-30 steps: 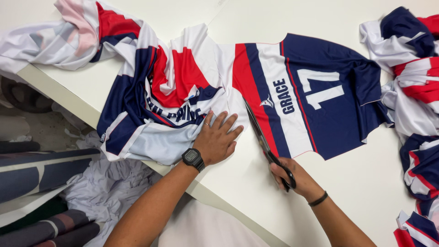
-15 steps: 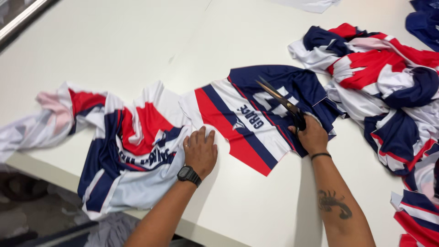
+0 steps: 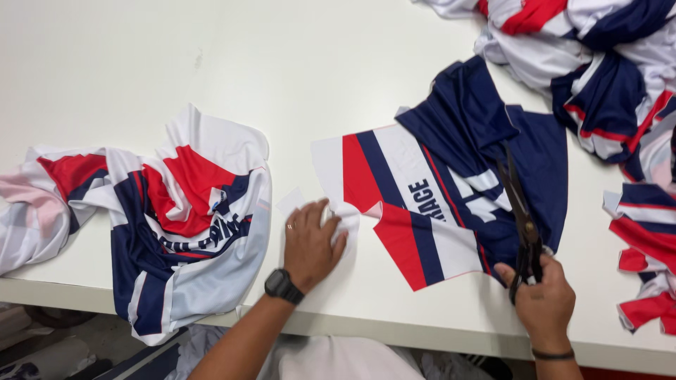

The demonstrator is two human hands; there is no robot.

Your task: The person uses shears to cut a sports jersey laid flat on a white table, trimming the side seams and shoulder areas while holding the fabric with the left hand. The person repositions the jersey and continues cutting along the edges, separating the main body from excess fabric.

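Centrally on the white table (image 3: 211, 56) lies a cut jersey panel (image 3: 422, 204), striped white, red and navy, with white block lettering and a large white numeral on its navy part, printed side up. Its lower left corner sits under the left hand (image 3: 310, 243), pressed flat with fingers spread, while the right hand (image 3: 543, 299) is closed around the handles of dark scissors (image 3: 520, 211) whose blades lie over the navy area. Another lettered jersey piece (image 3: 183, 218) lies crumpled to the left, and a heap of matching pieces (image 3: 598, 77) sits at the upper right.
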